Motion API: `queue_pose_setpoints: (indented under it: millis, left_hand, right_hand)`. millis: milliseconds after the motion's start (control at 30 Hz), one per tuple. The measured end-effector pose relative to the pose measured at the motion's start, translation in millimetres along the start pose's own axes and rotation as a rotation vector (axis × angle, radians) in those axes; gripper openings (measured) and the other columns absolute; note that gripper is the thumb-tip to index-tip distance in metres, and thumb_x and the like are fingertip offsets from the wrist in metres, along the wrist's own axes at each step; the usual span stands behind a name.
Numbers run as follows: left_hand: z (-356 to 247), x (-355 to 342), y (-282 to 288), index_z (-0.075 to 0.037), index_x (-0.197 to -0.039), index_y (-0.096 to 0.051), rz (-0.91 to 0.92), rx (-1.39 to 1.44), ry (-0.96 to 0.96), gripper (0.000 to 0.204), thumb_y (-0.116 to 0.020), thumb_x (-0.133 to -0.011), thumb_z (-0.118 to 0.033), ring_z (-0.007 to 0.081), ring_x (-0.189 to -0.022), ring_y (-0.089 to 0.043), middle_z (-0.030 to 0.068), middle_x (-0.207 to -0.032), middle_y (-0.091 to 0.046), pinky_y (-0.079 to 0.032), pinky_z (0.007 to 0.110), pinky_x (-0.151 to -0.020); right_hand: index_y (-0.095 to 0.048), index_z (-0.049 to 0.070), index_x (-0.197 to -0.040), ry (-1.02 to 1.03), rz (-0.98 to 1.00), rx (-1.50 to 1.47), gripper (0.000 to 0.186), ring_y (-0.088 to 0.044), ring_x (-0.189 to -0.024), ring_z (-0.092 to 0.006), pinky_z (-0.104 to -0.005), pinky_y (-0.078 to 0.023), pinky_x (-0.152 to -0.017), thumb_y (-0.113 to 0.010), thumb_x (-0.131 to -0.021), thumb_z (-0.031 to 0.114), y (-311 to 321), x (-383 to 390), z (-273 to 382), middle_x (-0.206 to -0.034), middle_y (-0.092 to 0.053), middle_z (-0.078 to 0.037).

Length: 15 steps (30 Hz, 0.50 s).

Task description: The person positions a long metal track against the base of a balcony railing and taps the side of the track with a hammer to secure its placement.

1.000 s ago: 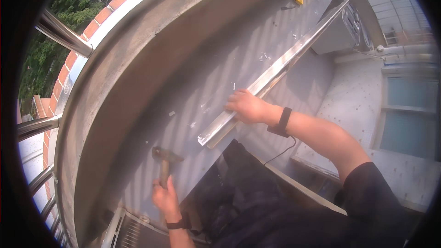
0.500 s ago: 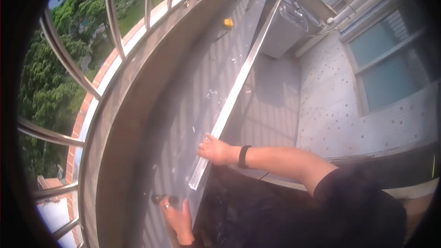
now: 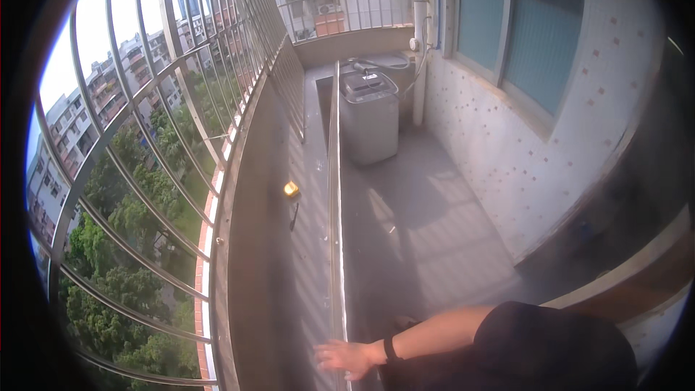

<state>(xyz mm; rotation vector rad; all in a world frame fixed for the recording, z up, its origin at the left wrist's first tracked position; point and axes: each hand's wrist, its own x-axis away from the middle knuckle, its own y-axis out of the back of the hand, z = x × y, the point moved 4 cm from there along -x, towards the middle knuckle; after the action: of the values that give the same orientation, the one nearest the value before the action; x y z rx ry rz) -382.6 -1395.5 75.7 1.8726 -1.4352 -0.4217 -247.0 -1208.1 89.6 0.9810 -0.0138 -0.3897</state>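
A long, narrow metal strip (image 3: 335, 195) runs away from me along the edge of the grey ledge, its far end beside a washing machine. Across its near end lies my right hand (image 3: 344, 357), palm down, with the fingers stretched out to the left and slightly apart. A dark band circles that wrist. My left hand is out of view. Farther up the ledge are a small yellow object, perhaps a tape measure (image 3: 291, 189), and a thin dark tool (image 3: 294, 217) whose kind I cannot make out.
The grey ledge (image 3: 308, 268) follows a low wall with metal window bars (image 3: 145, 152) on the left. A grey washing machine (image 3: 371, 119) with a hose stands at the far end. To the right are a tiled wall (image 3: 499, 152) and a sliding window (image 3: 521, 36).
The view has tilted up toward the far end of the balcony. My right hand has loosened from gripping the strip to lying across it. My left hand has left the view.
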Motion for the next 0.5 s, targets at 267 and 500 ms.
queue_pose_setpoints:
  millis: [267, 500]
  left_hand:
    - [-46.4, 10.4, 25.8, -0.001, -0.088, -0.068, -0.059, -0.252, 0.117, 0.026, -0.072, -0.09, -0.026, 0.0415, -0.082, -0.062, 0.021, -0.087, -0.065, -0.051, 0.051, -0.078]
    - [-79.4, 20.2, 27.2, -0.006, -0.095, -0.071, -0.214, -0.549, 0.045, 0.021, -0.07, -0.085, -0.024, 0.041, -0.087, -0.064, 0.0198, -0.091, -0.066, -0.052, 0.052, -0.079]
  right_hand:
    - [-0.018, -0.008, -0.157, -1.263, -0.765, -0.988, 0.105, -0.027, -0.151, -0.0376, -0.0443, -0.032, -0.121, -0.074, -0.087, 0.048, 123.0, 55.6, -239.9, -0.162, -0.027, -0.027]
    - [-0.058, -0.009, -0.131, -1.109, -0.765, -1.559, 0.043, -0.065, -0.116, -0.0267, -0.0445, -0.05, -0.105, -0.068, -0.094, 0.011, 157.7, 7.7, -238.8, -0.126, -0.066, -0.018]
